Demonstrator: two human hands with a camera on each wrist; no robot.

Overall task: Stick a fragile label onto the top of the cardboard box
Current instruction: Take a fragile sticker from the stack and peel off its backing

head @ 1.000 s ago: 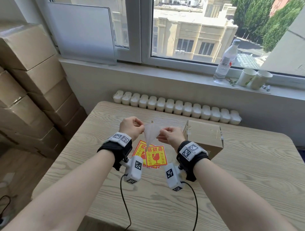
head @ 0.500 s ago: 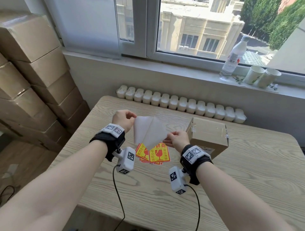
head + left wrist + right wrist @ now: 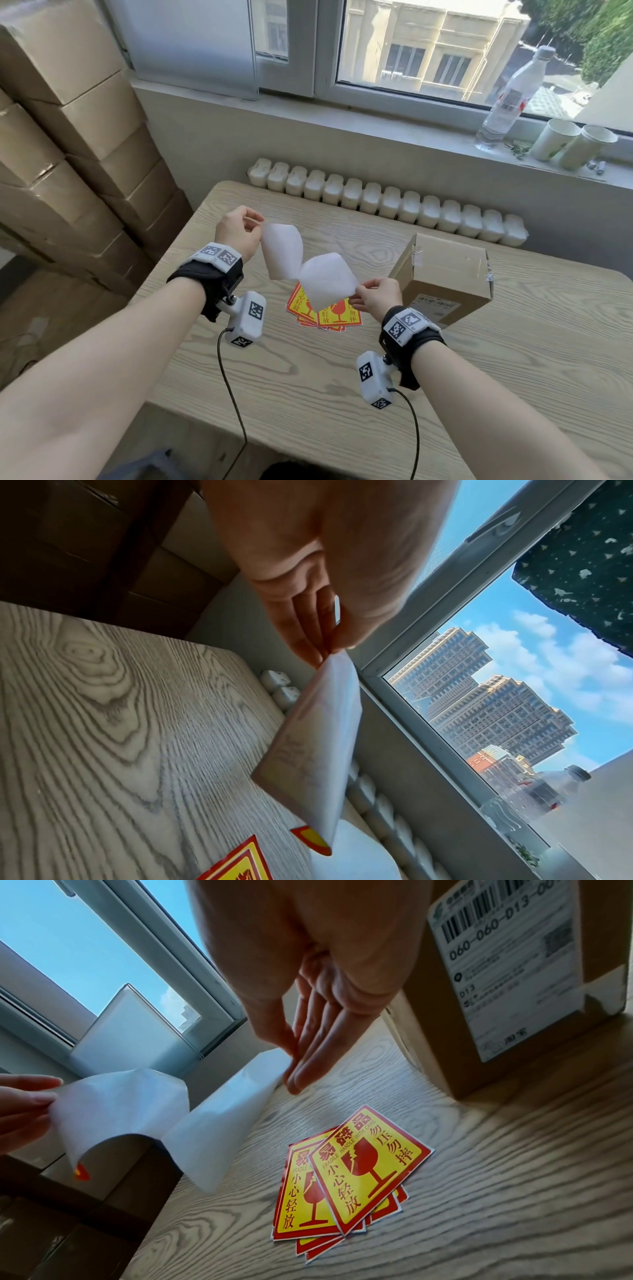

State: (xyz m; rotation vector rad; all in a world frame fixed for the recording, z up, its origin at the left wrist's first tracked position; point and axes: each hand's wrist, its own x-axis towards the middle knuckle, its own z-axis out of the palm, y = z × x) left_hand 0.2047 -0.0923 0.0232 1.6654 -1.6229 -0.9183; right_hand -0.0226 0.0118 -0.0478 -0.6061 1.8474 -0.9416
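Now left hand (image 3: 236,233) and right hand (image 3: 375,297) have pulled further apart, each pinching a corner, fragile label (image 3: 281,251) nearly off its backing (image 3: 327,283); cardboard box (image 3: 445,274) waits unlabelled just beside the right hand.

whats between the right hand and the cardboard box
Nothing: in the head view only bare table shows between the right hand and the cardboard box.

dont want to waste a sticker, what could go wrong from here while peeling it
The label pinched by the left hand is curling in mid-air; it might fold and stick to itself. It hangs above the spare labels on the table, so a dip could grab one. The backing in the right hand looks almost off, so the label may spring free.
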